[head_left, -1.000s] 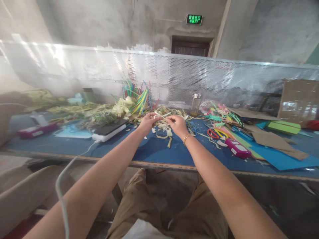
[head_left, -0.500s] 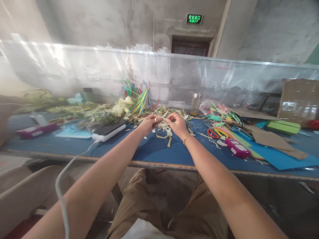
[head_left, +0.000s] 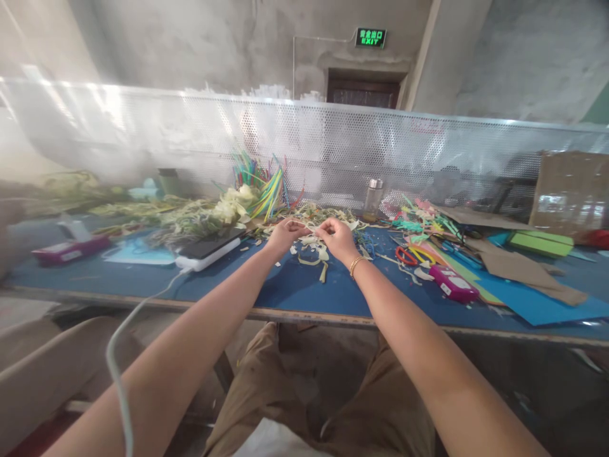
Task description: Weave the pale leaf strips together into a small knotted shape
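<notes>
Above the middle of the blue table [head_left: 304, 289], my left hand [head_left: 285, 233] and my right hand [head_left: 337, 236] meet with fingertips pinched, a small gap between them. A thin pale strip [head_left: 311, 230] runs between the two pinches; its ends are hidden in my fingers. Whether it is paper or a plant fibre I cannot make out. Loose cream-coloured scraps [head_left: 323, 255] lie just below and behind my hands. A gold bracelet circles my right wrist.
A white-and-black device [head_left: 209, 251] with a cable lies left. Pale strands [head_left: 185, 219] and coloured stems [head_left: 266, 190] are heaped behind it. To the right are red-and-yellow-handled scissors [head_left: 406, 255], a purple box [head_left: 453, 282], coloured sheets [head_left: 528, 295] and a bottle [head_left: 373, 197].
The pale strip, which curled in a visible loop at my left fingertips, now shows only as a thin line between my hands. My left fingers have straightened and shifted slightly.
</notes>
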The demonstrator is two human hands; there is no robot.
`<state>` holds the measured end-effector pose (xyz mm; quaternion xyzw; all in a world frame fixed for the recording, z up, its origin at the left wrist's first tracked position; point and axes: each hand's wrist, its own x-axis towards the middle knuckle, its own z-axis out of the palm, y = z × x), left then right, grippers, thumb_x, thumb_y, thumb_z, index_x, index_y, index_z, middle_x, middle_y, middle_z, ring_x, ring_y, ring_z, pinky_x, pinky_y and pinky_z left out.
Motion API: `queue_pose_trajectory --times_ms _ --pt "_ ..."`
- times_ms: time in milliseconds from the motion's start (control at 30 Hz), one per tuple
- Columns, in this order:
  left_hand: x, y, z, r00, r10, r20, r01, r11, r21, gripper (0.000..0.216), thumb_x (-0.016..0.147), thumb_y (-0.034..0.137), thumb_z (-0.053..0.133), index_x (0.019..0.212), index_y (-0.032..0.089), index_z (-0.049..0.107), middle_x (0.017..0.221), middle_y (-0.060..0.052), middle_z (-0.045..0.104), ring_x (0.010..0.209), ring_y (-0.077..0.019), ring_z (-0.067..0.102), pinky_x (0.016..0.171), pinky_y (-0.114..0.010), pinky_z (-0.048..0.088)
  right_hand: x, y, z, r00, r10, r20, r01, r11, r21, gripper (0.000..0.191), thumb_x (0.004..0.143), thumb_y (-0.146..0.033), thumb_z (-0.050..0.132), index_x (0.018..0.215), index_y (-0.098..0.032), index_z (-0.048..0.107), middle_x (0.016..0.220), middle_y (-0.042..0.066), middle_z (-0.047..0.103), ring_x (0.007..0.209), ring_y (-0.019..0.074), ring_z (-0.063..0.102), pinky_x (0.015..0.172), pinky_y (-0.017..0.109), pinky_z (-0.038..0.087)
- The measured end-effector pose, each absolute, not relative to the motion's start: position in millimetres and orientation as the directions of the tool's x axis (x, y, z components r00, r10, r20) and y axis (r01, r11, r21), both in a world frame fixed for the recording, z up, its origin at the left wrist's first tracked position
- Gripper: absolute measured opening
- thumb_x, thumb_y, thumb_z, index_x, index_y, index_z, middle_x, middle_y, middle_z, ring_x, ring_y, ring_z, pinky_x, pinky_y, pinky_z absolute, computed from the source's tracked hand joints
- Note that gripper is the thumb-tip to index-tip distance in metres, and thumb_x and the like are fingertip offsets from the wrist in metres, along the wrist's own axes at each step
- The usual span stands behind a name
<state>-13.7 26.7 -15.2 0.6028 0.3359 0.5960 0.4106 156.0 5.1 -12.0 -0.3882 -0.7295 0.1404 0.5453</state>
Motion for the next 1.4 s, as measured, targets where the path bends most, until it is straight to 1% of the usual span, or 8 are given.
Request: queue_pose_trajectory --times_ms 67,200,333,533,733,967,1133,1400 --pt "-14.1 28.1 -15.4 0.038 0.875 0.483 -0.055 -0.481 0.875 0.035 0.05 0.029 0.081 0.076 0.017 0.06 0.069 -0.001 0.066 0.071 -0.0161 0.062 0.07 -0.029 0.045 156.3 8.3 -14.5 -0.103 0.743 0.662 0.407 0.638 -0.653 0.013 0.076 -0.032 0.06 0.074 -0.02 0.056 0.068 0.0 0.065 0.063 0.0139 0.061 0.064 0.028 0.049" --pt "-18.4 32.7 -16.0 0.004 0.822 0.57 0.073 -0.568 0.82 0.027 0.054 0.029 0.079 0.072 0.017 0.063 0.069 -0.001 0.065 0.068 -0.0148 0.059 0.069 -0.028 0.043 157.4 10.7 -16.6 -0.113 0.757 0.644 0.434 0.62 -0.653 0.012 0.072 -0.031 0.064 0.076 -0.02 0.06 0.068 0.0 0.065 0.062 0.0141 0.061 0.063 0.028 0.048" --pt "-21.3 32.8 -15.5 -0.025 0.781 0.624 0.172 -0.611 0.773 0.021 0.056 0.029 0.077 0.073 0.018 0.069 0.074 -0.002 0.066 0.072 -0.0157 0.057 0.07 -0.028 0.041 158.0 8.2 -14.4 -0.154 0.719 0.678 0.478 0.654 -0.586 0.013 0.074 -0.034 0.064 0.077 -0.022 0.065 0.075 0.001 0.068 0.068 0.0151 0.062 0.067 0.028 0.047" --pt "-15.8 28.6 -15.0 0.046 0.816 0.576 0.064 -0.578 0.813 0.025 0.056 0.031 0.077 0.076 0.017 0.068 0.072 -0.002 0.065 0.068 -0.015 0.056 0.069 -0.029 0.042 156.8 1.5 -8.4 -0.141 0.612 0.778 0.625 0.665 -0.41 0.013 0.076 -0.036 0.064 0.071 -0.025 0.067 0.075 0.0 0.066 0.076 0.0171 0.058 0.079 0.032 0.042" --pt "-13.3 25.2 -14.4 0.138 0.824 0.55 0.076 -0.563 0.823 0.025 0.058 0.033 0.075 0.074 0.016 0.065 0.07 -0.001 0.062 0.066 -0.0135 0.054 0.067 -0.027 0.04 157.9 -5.3 -2.3 -0.041 0.53 0.847 0.739 0.587 -0.331 0.01 0.072 -0.035 0.069 0.067 -0.026 0.068 0.084 0.003 0.066 0.092 0.0236 0.052 0.088 0.04 0.034" --pt "-12.1 21.6 -13.2 0.194 0.837 0.511 -0.056 -0.511 0.858 0.029 0.058 0.032 0.076 0.077 0.016 0.063 0.071 0.0 0.062 0.068 -0.0122 0.055 0.068 -0.026 0.041 157.3 -2.2 -4.4 -0.084 0.592 0.802 0.694 0.612 -0.38 0.007 0.074 -0.033 0.066 0.072 -0.027 0.068 0.075 -0.001 0.068 0.078 0.0192 0.056 0.085 0.037 0.036" --pt "-11.5 19.6 -12.9 0.237 0.834 0.498 -0.129 -0.481 0.867 0.028 0.058 0.031 0.077 0.078 0.016 0.063 0.072 0.0 0.063 0.068 -0.0122 0.056 0.067 -0.026 0.041 155.1 -3.9 -4.6 -0.084 0.597 0.798 0.675 0.623 -0.395 0.009 0.073 -0.034 0.066 0.07 -0.026 0.067 0.07 -0.001 0.067 0.075 0.0182 0.057 0.084 0.035 0.038" --pt "-13.1 17.9 -10.6 0.254 0.856 0.451 -0.104 -0.44 0.892 0.03 0.058 0.033 0.078 0.082 0.018 0.067 0.067 0.001 0.063 0.058 -0.0106 0.053 0.059 -0.025 0.039 153.5 -4.2 -5.5 -0.056 0.589 0.806 0.685 0.61 -0.397 0.008 0.072 -0.03 0.063 0.067 -0.024 0.064 0.066 -0.001 0.065 0.071 0.0174 0.057 0.079 0.033 0.041"
